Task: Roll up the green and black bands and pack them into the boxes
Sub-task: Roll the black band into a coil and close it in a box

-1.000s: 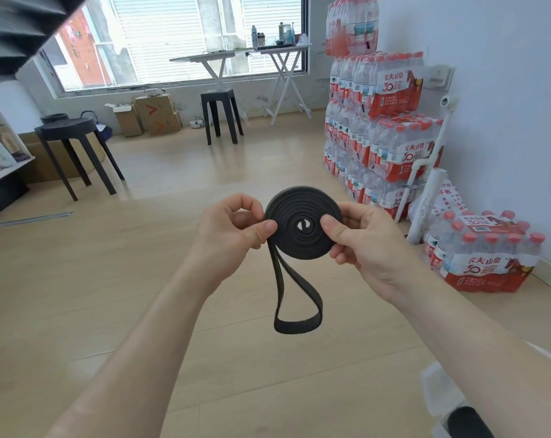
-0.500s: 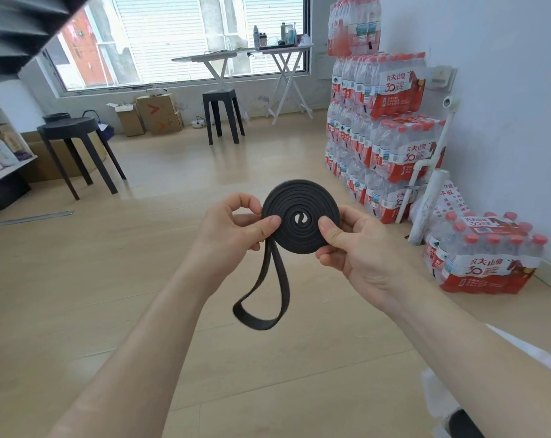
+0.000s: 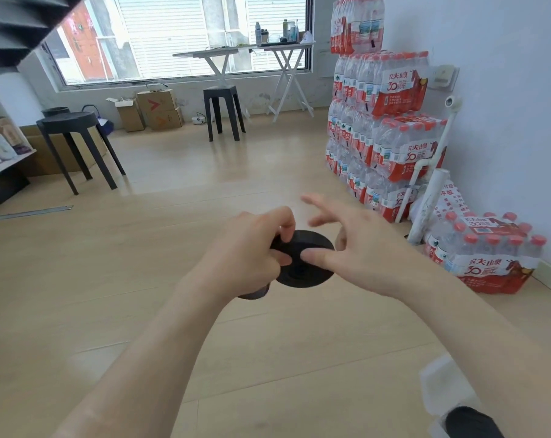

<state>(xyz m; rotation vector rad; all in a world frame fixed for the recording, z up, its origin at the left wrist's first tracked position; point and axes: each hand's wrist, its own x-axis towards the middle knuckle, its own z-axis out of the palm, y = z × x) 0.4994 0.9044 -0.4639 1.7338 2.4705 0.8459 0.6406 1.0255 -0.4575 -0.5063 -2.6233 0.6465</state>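
Our left-hand grip (image 3: 252, 251) is holding narrow, its curled fingers and thumb pinching the left rim of the black flat rubber band coil (image 3: 302, 275). Our right-hand grip (image 3: 356, 248) is standing wide: the thumb is lying straight across the face of the coil, while the other fingers are splaying out and blurring. We cannot tell whether any finger is supporting the coil from behind.

We are holding the coil in the air at the centre of the frame, between both hands, tilted so that its face is turning partly upward. A blurred dark loose end of the band (image 3: 255, 294) is showing just below our left hand.

Beneath everything the pale wooden floor (image 3: 109, 279) is spreading out. At the lower right corner a blurred white box (image 3: 441, 384) is showing, with a dark rounded shape (image 3: 470, 422) next to it that we cannot identify. Along the right wall, shrink-wrapped packs of red-labelled water bottles (image 3: 384, 137) are standing stacked, with one more pack (image 3: 489, 257) lying on the floor near them. A black round stool (image 3: 67, 120) is standing at the upper left.
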